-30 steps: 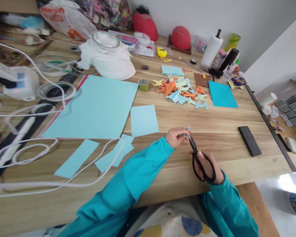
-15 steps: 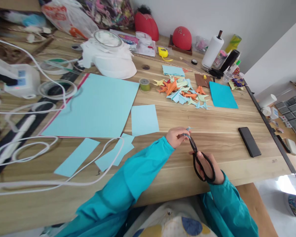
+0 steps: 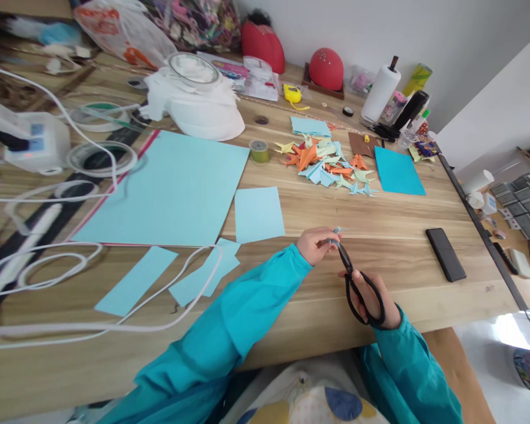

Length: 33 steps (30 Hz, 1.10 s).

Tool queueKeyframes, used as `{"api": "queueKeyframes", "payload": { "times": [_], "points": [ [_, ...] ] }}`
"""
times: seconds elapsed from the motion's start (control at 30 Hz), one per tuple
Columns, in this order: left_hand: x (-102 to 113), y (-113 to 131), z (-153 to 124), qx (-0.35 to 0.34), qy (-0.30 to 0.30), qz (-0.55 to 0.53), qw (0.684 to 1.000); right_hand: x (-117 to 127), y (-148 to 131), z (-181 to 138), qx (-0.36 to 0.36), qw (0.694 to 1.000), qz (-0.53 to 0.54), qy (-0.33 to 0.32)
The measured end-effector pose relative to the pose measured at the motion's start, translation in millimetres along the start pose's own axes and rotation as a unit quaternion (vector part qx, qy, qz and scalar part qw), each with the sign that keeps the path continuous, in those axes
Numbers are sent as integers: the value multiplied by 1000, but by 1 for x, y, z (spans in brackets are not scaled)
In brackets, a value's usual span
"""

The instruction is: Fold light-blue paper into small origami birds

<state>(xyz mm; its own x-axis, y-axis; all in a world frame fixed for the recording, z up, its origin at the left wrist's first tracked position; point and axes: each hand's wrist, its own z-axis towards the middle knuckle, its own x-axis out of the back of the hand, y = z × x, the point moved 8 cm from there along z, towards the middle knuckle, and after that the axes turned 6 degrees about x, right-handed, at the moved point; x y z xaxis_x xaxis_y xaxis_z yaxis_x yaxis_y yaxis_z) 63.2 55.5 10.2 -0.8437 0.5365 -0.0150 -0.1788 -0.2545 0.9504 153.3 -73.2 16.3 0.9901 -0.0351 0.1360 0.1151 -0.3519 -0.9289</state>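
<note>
My left hand (image 3: 314, 245) pinches a small folded piece of light blue paper (image 3: 337, 231), its shape mostly covered by the fingers. In my right hand (image 3: 375, 294) is a pair of black scissors (image 3: 350, 272), the fingers at the large handle loops. The scissor tips point up and left and meet the folded paper at the left fingertips. Beyond the hands lies a pile of small folded paper figures (image 3: 308, 156) in orange, pale green, yellow and blue. A light blue paper square (image 3: 259, 214) rests left of my left hand.
A large light blue sheet (image 3: 181, 188) and several cut strips (image 3: 136, 281) lie at left, crossed by white cables (image 3: 194, 318). A bright blue paper stack (image 3: 399, 170) and a black phone (image 3: 446, 254) sit at right. White caps (image 3: 203, 112) stand at the back.
</note>
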Motion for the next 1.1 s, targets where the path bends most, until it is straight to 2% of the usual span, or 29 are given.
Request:
{"api": "queueKeyframes", "payload": {
  "times": [0.7, 1.1],
  "points": [
    [-1, 5, -1, -52, 4, 48, 997, 1, 5, 1, -11, 1000, 14, 1],
    [1, 4, -1, -43, 10, 46, 998, 2, 9, 0, 2, 999, 37, 11]
  ]
}}
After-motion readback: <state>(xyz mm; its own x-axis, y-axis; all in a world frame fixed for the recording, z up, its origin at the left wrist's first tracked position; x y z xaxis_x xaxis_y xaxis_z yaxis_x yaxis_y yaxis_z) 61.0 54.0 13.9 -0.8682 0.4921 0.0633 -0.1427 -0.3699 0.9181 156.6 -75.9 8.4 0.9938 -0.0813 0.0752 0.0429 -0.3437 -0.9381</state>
